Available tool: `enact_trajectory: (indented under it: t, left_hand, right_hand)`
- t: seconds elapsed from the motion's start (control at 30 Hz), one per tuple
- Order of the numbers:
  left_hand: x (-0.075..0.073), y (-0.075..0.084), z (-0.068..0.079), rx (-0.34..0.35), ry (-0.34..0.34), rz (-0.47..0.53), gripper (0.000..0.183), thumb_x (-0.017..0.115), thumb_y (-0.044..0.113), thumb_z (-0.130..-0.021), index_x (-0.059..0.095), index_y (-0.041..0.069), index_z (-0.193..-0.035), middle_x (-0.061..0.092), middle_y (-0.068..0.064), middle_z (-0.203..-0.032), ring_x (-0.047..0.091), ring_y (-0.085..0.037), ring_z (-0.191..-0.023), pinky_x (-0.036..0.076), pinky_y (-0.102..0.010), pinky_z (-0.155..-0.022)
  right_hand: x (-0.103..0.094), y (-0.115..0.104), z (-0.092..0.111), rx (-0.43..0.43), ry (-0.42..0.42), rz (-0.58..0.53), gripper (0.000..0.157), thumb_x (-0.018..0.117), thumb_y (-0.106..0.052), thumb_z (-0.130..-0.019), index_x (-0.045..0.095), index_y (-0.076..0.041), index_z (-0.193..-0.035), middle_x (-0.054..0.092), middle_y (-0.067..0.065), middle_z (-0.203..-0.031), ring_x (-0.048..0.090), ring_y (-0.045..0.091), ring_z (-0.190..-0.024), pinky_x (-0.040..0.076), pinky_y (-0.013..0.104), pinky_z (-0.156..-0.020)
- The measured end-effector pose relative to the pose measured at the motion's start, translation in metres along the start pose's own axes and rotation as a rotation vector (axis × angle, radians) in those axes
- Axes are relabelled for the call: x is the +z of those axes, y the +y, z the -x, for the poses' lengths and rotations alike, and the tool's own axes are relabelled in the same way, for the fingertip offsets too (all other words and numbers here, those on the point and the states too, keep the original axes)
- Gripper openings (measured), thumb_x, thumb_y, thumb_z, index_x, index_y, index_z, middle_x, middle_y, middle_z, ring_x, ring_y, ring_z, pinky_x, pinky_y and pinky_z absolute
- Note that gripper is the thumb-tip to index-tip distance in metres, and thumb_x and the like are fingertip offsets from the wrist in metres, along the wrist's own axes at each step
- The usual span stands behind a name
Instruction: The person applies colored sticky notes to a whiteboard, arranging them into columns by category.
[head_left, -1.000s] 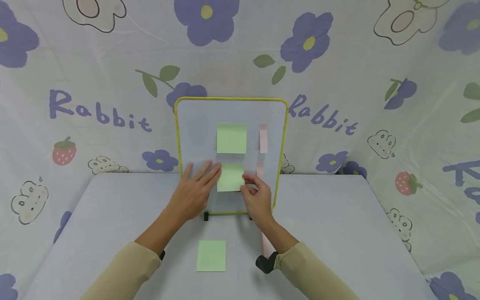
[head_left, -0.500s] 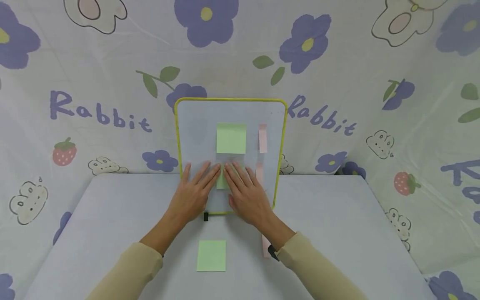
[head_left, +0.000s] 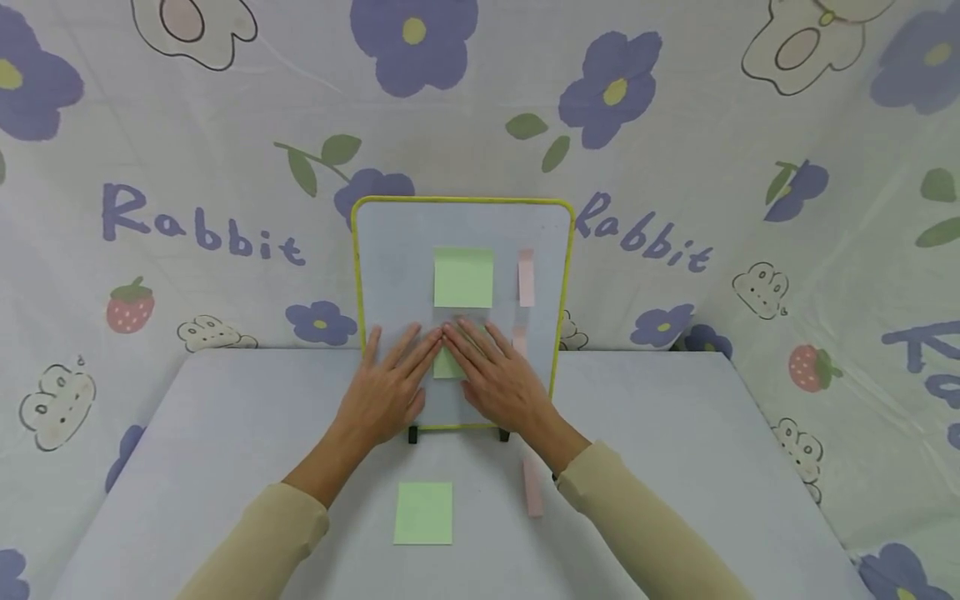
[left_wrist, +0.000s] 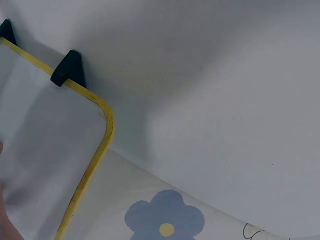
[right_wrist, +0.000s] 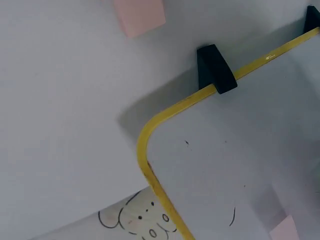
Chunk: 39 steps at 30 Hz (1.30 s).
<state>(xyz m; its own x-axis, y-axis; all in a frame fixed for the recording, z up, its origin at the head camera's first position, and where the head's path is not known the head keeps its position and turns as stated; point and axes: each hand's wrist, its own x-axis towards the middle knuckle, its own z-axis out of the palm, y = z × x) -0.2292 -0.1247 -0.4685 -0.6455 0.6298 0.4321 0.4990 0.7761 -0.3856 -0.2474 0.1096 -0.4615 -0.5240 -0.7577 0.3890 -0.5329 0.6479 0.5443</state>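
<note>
A small whiteboard with a yellow frame stands upright on the table. On it, a green sticky note lies partly hidden under my right hand, whose straight fingers rest flat across it. My left hand lies on the board with fingers spread, its fingertips at the note's left edge, close to the right fingertips. Above is another green sticky note. Two narrow pink sticky notes are on the right side of the board, an upper pink note and a lower pink note partly covered by the right hand.
On the table in front lie a green sticky note pad and a pink strip of notes. Black feet hold the board's lower edge. A printed cloth hangs behind the table.
My right hand let go of the lower green note's right edge, which it was pinching, and moved left with straightened fingers onto the note. My left hand has stayed nearly still.
</note>
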Motion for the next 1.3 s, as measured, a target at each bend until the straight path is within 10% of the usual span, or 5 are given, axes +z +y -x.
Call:
enact_trajectory:
  t: [1.3]
  left_hand:
    - [0.002, -0.001, 0.001, -0.022, -0.053, 0.014, 0.076, 0.061, 0.036, -0.093, 0.03, 0.011, -0.157, 0.022, -0.001, -0.164, 0.018, -0.025, -0.151, 0.015, -0.065, -0.115]
  right_hand:
    - [0.007, 0.038, 0.032, 0.027, 0.021, -0.015, 0.075, 0.062, -0.033, -0.095, 0.031, -0.003, -0.155, 0.026, 0.011, -0.163, 0.019, 0.027, -0.151, 0.016, 0.047, -0.12]
